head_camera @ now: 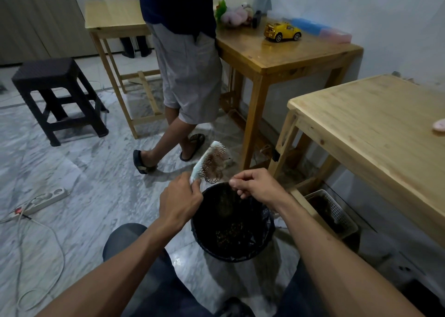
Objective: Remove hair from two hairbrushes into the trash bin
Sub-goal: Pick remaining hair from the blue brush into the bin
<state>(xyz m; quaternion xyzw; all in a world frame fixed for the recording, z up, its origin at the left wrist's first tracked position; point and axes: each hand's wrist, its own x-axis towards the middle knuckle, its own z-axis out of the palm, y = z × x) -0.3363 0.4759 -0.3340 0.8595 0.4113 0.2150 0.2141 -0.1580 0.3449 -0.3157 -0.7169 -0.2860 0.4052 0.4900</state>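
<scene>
Handle of the brush (209,160) is buried in the left hand (179,202), fingers wrapped tight round it, bristles tilted right with a brown hair clump (213,169) hanging over the bin (267,222) rim. Right hand (255,184) hovers above the bin, fingers pinched together; can't tell if there's hair between them.

A second person (185,59) in grey shorts and sandals stood beside a varnished wooden table (289,56). That table carried a yellow toy car (282,31), a pink plush toy (234,15) and a lidded plastic container (246,0). A black stool (51,92) stood on the marble floor (91,172), well apart from a power strip (47,200) (cables attached). A white perforated basket (333,212) sat under a pale wooden table (375,133).
</scene>
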